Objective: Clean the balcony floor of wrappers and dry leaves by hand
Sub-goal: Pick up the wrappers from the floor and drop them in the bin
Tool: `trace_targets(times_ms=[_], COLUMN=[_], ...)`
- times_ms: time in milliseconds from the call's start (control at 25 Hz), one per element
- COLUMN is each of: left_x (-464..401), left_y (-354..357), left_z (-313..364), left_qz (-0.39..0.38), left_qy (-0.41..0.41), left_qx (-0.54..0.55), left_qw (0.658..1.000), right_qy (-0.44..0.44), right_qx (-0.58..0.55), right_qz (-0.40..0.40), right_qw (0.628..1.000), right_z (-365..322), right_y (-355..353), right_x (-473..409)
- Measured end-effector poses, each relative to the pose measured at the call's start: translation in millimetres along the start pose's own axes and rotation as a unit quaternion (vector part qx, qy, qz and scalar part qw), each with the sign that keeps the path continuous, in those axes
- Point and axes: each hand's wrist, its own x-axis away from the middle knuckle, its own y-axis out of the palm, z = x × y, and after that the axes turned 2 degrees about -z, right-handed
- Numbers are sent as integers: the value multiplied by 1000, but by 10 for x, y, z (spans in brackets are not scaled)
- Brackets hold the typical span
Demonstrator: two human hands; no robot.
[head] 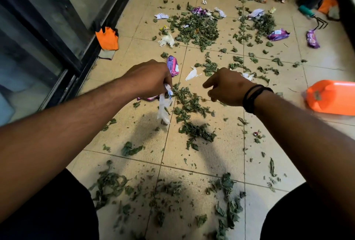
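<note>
Over by the dark-framed glass sliding door (57, 28) on the left, an orange-and-grey work glove (107, 40) lies on the beige tiled floor (221, 155). Next across, the left hand (149, 80) has its fingers curled tight round a crumpled white wrapper with blue print (164, 105), which dangles below the fist. A purple-and-pink snack wrapper (172, 66) sits just past the knuckles. Dry green leaf bits (196, 28) are scattered all over, thickest further out.

Probably the dangling wrapper slips out if that hand grabs more, since only its top end is pinched. Loose crumbly leaves could also spill from a bare-handed scoop.

The right hand (225, 88), black bands on the wrist, hovers palm-down with its fingers loosely curled and holding nothing, near a torn white paper scrap (192, 74). An orange plastic container (332, 97) lies at far right.
</note>
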Motion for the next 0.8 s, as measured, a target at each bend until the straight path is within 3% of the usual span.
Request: trace_targets(times_ms=[120,240,360,480,600,680,760,800], left_x=[6,14,53,21,-6,-29,-27,-20], left_y=[-30,-35,-70,-109,-117,-111,-106,-106], left_z=[19,20,116,156,181,209,242,249], left_qz=[50,44,42,95,99,121,127,126], left_qy=[3,48,99,93,58,60,83,106], left_qx=[19,89,283,422,545,588,576,528], left_qw=[999,994,953,897,831,797,803,833], right_qy=[15,-37,-59,0,57,88,98,89], right_qx=[85,-24,-175,-406,-527,-615,-706,-739], right_qz=[-18,-3,-11,-56,-111,-153,-185,-194], right_qw=[996,999,983,912,841,769,676,639], right_z=[-39,-64,-122,-122,-115,-121,-129,-135], right_y=[9,-7,59,146,156,166,179,176], right_x=[67,81,54,5,16,30,15,3])
